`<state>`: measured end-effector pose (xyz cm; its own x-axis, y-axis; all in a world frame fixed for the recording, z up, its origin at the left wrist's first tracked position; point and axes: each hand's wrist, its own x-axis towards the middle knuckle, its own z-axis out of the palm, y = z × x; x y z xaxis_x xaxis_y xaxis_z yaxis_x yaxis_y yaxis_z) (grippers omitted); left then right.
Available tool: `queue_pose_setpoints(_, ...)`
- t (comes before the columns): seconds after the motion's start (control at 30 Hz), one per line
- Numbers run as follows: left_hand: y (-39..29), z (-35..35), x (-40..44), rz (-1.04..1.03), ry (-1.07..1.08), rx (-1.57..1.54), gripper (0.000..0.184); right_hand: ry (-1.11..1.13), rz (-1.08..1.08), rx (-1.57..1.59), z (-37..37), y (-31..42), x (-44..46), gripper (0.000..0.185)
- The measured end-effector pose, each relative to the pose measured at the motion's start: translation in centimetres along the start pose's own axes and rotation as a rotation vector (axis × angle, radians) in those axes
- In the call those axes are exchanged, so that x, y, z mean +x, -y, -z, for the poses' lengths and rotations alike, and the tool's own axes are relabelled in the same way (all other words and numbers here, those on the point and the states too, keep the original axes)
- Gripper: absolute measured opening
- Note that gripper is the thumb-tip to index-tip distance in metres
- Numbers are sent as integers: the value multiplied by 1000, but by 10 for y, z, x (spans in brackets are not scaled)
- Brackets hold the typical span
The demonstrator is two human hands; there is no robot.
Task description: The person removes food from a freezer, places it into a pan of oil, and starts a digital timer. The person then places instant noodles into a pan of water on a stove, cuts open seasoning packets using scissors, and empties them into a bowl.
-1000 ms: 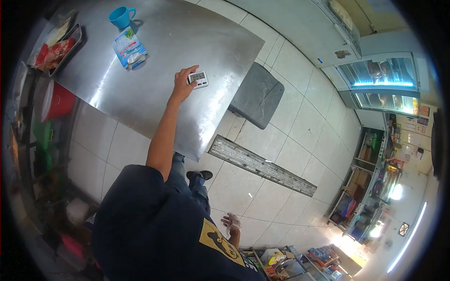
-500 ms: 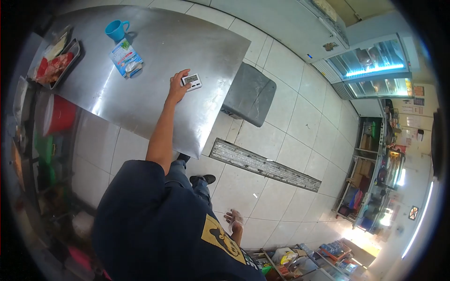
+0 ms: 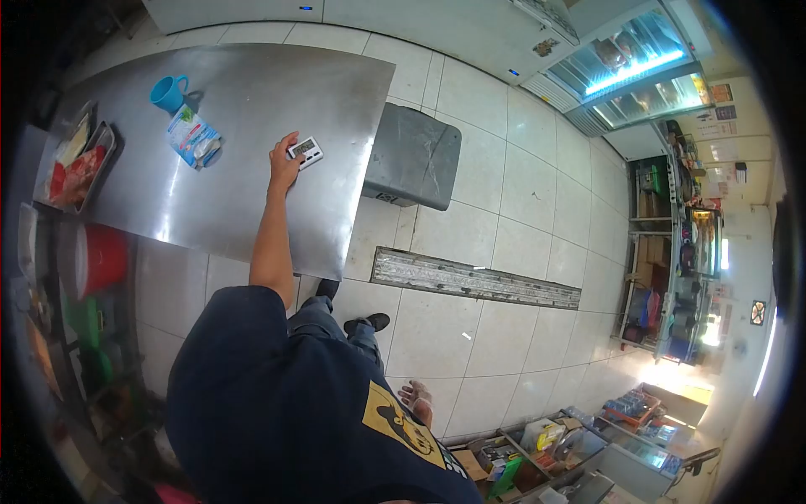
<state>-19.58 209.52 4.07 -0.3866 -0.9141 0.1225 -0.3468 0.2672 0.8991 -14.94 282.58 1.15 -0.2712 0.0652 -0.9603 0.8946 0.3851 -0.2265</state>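
Clock directions taken from the timer.
Right hand [image 3: 417,399]: one, at 5 o'clock, beside the dark shirt [image 3: 269,386]; clear glove, fingers loosely uncurled.
Left hand [image 3: 283,164]: one, over the table; grasping the timer by its 9 o'clock side, thumb at the face.
Digital timer [image 3: 312,154]: one, white, with display; near the 3 o'clock edge of the steel table [image 3: 252,92].
Packet [image 3: 189,134]: one, blue and white, lying at 9 o'clock.
Cup [image 3: 165,94]: one, blue, handled, just beyond the packet at 10 o'clock.
Stool [image 3: 416,151]: one, grey, at 3 o'clock, beside the table.
Floor drain [image 3: 478,277]: one, long grating, at 4 o'clock.
Tray [image 3: 107,164]: one, at 9 o'clock; contents, blurred, appear to be raw meat [image 3: 81,175].
Display fridge [image 3: 625,55]: lit, far off, between 2 and 3 o'clock.
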Motion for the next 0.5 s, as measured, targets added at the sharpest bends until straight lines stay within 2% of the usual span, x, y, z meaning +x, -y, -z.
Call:
queue_pose_setpoints(0.1, 12, 0, -8, 29, 22, -18, 64, -10, -19, 8, 6, -15, -7, 42)
queue_pose_setpoints(0.17, 20, -1, 0, -28, 19, -44, 60, 67, 12, 76, 9, -17, -2, 43)
queue_pose_setpoints(0.2, 23, -2, 2, -37, 16, -44, 60, 28, -35, 66, 10, -19, 9, 42)
queue_pose_setpoints(0.3, 27, -10, 4, -83, -23, 19, 58, 2, 19, 39, 20, -29, 18, 41)
queue_pose_setpoints(0.37, 24, -17, 4, -84, -124, 70, 60, -13, 16, 114, 22, -24, 11, 40)
queue_pose_setpoints(0.47, 47, -28, 12, -120, -149, 90, 69, -26, 99, 192, 28, -35, 7, 38)
queue_pose_setpoints(0.5, 47, -32, 8, -70, -103, -102, 67, 10, 136, 174, 30, -40, 10, 38)
